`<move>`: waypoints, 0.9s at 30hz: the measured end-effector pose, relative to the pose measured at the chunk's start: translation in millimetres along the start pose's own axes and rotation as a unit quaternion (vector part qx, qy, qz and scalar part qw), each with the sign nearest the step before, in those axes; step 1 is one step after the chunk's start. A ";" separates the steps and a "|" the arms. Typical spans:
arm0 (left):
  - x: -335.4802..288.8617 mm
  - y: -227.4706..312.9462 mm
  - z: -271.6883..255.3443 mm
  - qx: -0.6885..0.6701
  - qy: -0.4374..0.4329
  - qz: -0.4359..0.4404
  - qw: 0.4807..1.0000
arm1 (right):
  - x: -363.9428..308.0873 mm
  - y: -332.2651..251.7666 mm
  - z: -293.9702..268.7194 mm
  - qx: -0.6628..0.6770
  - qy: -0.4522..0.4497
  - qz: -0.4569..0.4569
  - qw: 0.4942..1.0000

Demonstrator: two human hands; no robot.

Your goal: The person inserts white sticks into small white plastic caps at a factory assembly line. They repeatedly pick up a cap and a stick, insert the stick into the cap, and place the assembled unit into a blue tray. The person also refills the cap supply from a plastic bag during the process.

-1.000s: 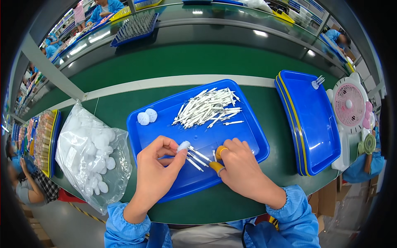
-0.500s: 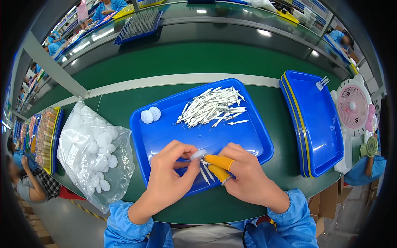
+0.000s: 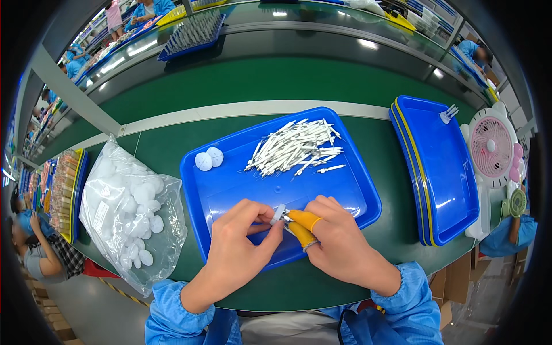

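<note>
factory: long green workbench (image 3: 376, 146), blue-smocked workers (image 3: 164, 7)

Counting 2 white discs (image 3: 203, 161) loose in 1 centre tray (image 3: 230, 187), 1 pinched disc (image 3: 279, 211), 2 yellow finger covers (image 3: 305, 219), 1 stick pile (image 3: 292, 148), 1 plastic bag (image 3: 112, 195), 2 fans (image 3: 490, 146).

left hand (image 3: 244, 237) pinches, thumb (image 3: 272, 237) against forefinger (image 3: 260, 213); right hand (image 3: 335, 234) curls just beside it, forearms (image 3: 376, 270) angled inward.
</note>
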State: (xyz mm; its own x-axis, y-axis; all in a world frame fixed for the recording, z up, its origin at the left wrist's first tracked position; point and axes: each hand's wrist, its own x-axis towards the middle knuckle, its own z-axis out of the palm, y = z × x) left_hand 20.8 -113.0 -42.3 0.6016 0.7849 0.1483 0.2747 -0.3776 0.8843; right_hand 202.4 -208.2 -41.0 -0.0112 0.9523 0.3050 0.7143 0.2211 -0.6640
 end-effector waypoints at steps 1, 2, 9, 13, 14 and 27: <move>0.1 -0.2 0.2 0.006 0.004 0.012 1.000 | -0.8 -0.6 2.4 0.006 0.007 -0.003 1.000; 0.1 -0.4 0.7 0.011 0.008 0.024 1.000 | -1.6 -0.6 4.0 0.005 0.011 -0.006 1.000; -7.1 -2.2 -2.9 0.037 0.010 0.074 0.997 | -1.1 -16.3 6.9 0.030 0.061 0.005 0.998; -12.6 3.2 -1.1 0.075 0.000 0.062 0.995 | -5.0 -14.2 14.2 0.029 0.065 0.019 0.997; -13.0 3.3 0.0 0.083 -0.001 0.062 0.995 | -4.8 -14.3 17.1 0.025 0.072 0.016 0.997; -3.7 2.0 -6.7 -0.228 -0.004 -0.018 0.974 | -2.8 -16.5 -1.3 0.033 0.154 -0.027 0.987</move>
State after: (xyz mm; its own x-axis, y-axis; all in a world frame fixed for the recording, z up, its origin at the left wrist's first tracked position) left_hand 14.1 -113.3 -38.1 0.6043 0.7890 0.1108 -0.0640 -0.0906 0.9938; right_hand 191.5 -214.8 -30.1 0.1733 0.8317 0.5275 0.6709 0.2925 -0.6814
